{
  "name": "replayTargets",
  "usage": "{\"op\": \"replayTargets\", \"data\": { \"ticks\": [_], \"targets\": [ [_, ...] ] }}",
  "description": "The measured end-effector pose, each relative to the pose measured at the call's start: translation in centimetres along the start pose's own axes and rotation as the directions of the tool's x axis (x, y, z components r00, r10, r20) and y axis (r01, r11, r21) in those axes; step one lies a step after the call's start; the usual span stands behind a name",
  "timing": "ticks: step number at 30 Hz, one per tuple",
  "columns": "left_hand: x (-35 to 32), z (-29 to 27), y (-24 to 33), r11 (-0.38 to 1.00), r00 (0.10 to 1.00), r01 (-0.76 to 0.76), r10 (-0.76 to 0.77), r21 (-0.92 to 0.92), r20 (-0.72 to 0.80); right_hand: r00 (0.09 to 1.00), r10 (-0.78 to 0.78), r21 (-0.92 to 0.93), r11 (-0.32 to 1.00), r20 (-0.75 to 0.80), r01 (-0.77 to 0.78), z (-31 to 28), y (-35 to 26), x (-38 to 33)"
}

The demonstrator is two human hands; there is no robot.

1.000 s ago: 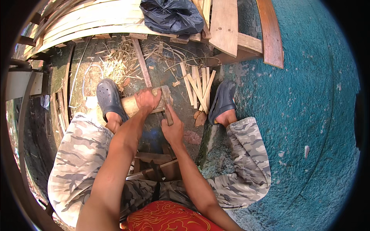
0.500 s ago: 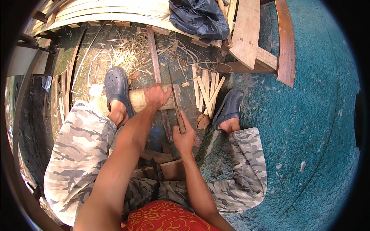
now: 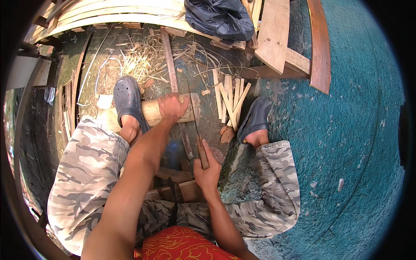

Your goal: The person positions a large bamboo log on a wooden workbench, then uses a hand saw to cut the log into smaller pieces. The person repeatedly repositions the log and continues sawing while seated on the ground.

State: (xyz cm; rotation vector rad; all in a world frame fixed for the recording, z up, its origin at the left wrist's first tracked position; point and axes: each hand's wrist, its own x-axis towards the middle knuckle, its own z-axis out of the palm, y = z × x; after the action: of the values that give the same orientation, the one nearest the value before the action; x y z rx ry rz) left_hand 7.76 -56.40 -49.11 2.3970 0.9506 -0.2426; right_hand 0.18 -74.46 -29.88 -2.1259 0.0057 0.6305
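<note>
A thick, pale bamboo piece [image 3: 151, 112] lies crosswise on the ground. My left hand [image 3: 172, 107] grips it from above near its right end, thumb pointing right. My left foot, in a dark clog [image 3: 128, 96], rests across the same piece farther left. In my right hand [image 3: 207, 171] is the wooden handle of a handsaw [image 3: 201, 151]. The saw's thin blade, seen almost edge-on, crosses the bamboo just right of my left thumb. How deep it sits in the bamboo I cannot tell.
Several pale wood strips [image 3: 232, 102] lie right of the bamboo, beside my right clog [image 3: 255, 119]. Beyond are shavings [image 3: 138, 63] and a long narrow bar [image 3: 170, 58] running under the bamboo. A black plastic bag [image 3: 220, 19] sits on slats. Rough blue concrete [image 3: 342, 143] spreads to the right.
My right hand has drawn the saw back toward my body. My left hand still presses on the bamboo; the whole view has shifted slightly.
</note>
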Motion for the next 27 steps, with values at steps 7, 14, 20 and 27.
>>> {"op": "replayTargets", "data": {
  "ticks": [7, 14, 20, 27],
  "targets": [
    [1.2, -0.3, 0.2, 0.996, 0.994, 0.044, -0.051, 0.080, 0.100, 0.998, -0.052, -0.031, 0.998, 0.026, 0.053, 3.2, 2.4, 7.4],
    [2.6, 0.4, -0.2, 0.991, 0.981, 0.074, -0.093, 0.110, 0.171, 0.983, -0.181, -0.049, 0.983, -0.030, 0.179, -2.3, -0.7, -5.8],
    [2.3, -0.4, 0.3, 0.991, 0.974, 0.073, -0.094, 0.109, 0.205, 0.993, -0.117, 0.013, 0.993, -0.010, 0.117, 3.1, 1.9, 7.2],
    [2.5, -0.4, 0.3, 0.990, 0.976, 0.081, -0.102, 0.116, 0.194, 0.999, -0.038, -0.001, 0.999, 0.030, 0.038, -0.8, 1.2, -2.8]
  ]
}}
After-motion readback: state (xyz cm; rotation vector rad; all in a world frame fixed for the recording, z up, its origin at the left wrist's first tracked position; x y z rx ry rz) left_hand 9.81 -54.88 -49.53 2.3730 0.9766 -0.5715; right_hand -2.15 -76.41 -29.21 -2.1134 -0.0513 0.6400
